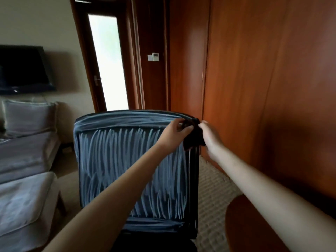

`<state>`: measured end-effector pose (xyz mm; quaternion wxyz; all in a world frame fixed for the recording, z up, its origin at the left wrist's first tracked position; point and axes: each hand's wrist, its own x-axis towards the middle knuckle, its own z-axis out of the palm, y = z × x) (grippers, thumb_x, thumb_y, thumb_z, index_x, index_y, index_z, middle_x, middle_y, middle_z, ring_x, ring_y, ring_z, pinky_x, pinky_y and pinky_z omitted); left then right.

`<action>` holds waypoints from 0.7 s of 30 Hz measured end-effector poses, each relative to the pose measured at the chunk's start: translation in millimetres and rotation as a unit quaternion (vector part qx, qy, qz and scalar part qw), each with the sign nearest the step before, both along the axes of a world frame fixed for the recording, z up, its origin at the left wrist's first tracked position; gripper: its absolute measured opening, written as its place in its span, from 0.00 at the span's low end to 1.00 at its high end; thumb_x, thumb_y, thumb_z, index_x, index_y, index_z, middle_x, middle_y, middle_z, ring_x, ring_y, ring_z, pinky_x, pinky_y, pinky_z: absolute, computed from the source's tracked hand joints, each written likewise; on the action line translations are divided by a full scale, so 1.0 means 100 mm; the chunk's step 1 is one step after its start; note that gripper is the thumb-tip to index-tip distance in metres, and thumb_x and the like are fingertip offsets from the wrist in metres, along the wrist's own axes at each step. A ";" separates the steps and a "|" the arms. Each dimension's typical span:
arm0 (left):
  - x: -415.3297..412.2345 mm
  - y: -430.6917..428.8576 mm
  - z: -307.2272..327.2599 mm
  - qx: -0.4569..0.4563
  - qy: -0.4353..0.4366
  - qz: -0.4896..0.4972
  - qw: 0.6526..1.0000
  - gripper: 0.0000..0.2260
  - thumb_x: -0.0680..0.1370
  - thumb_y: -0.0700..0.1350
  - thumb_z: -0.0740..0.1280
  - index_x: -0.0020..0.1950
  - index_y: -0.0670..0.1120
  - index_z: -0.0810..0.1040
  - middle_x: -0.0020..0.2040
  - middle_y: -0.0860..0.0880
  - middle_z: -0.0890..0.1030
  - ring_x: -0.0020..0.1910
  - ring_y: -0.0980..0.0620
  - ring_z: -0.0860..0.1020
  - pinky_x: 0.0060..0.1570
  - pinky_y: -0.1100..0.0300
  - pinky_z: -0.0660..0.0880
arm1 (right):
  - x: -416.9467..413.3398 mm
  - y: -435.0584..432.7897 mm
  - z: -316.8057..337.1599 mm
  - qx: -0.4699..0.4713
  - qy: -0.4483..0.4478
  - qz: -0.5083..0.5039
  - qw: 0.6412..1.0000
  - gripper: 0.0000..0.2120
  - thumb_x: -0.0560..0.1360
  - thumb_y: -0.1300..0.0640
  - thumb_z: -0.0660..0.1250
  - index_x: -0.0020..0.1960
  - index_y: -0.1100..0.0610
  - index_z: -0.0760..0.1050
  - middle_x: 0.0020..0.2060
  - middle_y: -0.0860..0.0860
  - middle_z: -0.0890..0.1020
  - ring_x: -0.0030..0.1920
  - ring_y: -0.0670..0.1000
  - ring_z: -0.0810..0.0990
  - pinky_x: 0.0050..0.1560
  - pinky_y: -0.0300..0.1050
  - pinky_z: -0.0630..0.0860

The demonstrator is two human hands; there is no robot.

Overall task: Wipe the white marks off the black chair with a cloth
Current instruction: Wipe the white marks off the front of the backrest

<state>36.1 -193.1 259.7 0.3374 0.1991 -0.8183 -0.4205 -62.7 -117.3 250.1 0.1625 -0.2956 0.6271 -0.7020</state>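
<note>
The black chair [116, 160] stands in front of me, its backrest facing me and covered with many white streaks. A small dark cloth [195, 137] hangs at the backrest's top right corner. My left hand [177, 130] pinches the cloth's upper left part with thumb and fingers. My right hand [211, 137] holds the cloth's right side, fingers curled at its upper edge. Both arms reach forward across the backrest.
A grey sofa [23, 157] with a cushion stands to the left, a dark TV [21, 68] on the wall above it. Wooden wall panels [263, 79] run along the right. A round wooden table [241, 224] sits at bottom right. A glass door [107, 66] is behind the chair.
</note>
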 end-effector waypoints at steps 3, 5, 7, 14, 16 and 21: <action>-0.27 -0.24 0.30 -0.021 0.000 0.031 0.999 0.16 0.76 0.44 0.68 0.62 0.40 0.72 0.54 0.45 0.78 0.54 0.48 0.76 0.52 0.58 0.71 | -0.22 -0.21 0.33 0.034 0.054 0.009 0.998 0.07 0.77 0.64 0.60 0.47 0.55 0.74 0.40 0.54 0.79 0.43 0.54 0.78 0.42 0.44 0.74; -0.36 -0.40 0.53 -0.019 -0.011 0.063 0.998 0.14 0.76 0.42 0.68 0.60 0.39 0.73 0.53 0.44 0.78 0.52 0.48 0.76 0.50 0.59 0.71 | -0.34 -0.26 0.53 0.062 0.087 0.012 0.994 0.04 0.77 0.62 0.63 0.46 0.54 0.73 0.40 0.51 0.78 0.43 0.51 0.77 0.41 0.40 0.71; -0.39 -0.48 0.73 -0.044 -0.042 0.084 0.995 0.11 0.77 0.39 0.66 0.58 0.39 0.74 0.49 0.46 0.77 0.47 0.50 0.74 0.43 0.64 0.67 | -0.45 -0.25 0.68 0.101 0.128 0.016 0.986 0.01 0.78 0.59 0.63 0.48 0.55 0.73 0.43 0.51 0.78 0.46 0.50 0.76 0.42 0.41 0.70; -0.70 -0.71 0.79 0.044 -0.072 0.116 0.990 0.05 0.76 0.37 0.59 0.40 0.40 0.66 0.31 0.48 0.68 0.31 0.51 0.69 0.35 0.54 0.73 | -0.78 -0.27 0.73 0.139 0.248 -0.050 0.957 0.02 0.78 0.59 0.63 0.46 0.56 0.71 0.43 0.50 0.76 0.46 0.50 0.74 0.37 0.42 0.64; -0.81 -0.69 0.68 0.071 -0.038 0.130 0.988 0.04 0.76 0.36 0.59 0.42 0.42 0.67 0.35 0.47 0.70 0.33 0.51 0.71 0.39 0.51 0.76 | -0.86 -0.31 0.60 0.141 0.267 -0.077 0.950 0.02 0.78 0.60 0.63 0.46 0.57 0.72 0.43 0.51 0.77 0.46 0.50 0.74 0.39 0.41 0.63; -0.93 -0.56 0.56 -0.012 0.018 0.182 0.983 0.12 0.77 0.33 0.53 0.59 0.41 0.70 0.47 0.46 0.73 0.45 0.50 0.71 0.44 0.60 0.66 | -0.98 -0.38 0.39 0.118 0.264 -0.077 0.954 0.02 0.77 0.61 0.63 0.49 0.57 0.72 0.44 0.50 0.75 0.45 0.48 0.72 0.33 0.35 0.64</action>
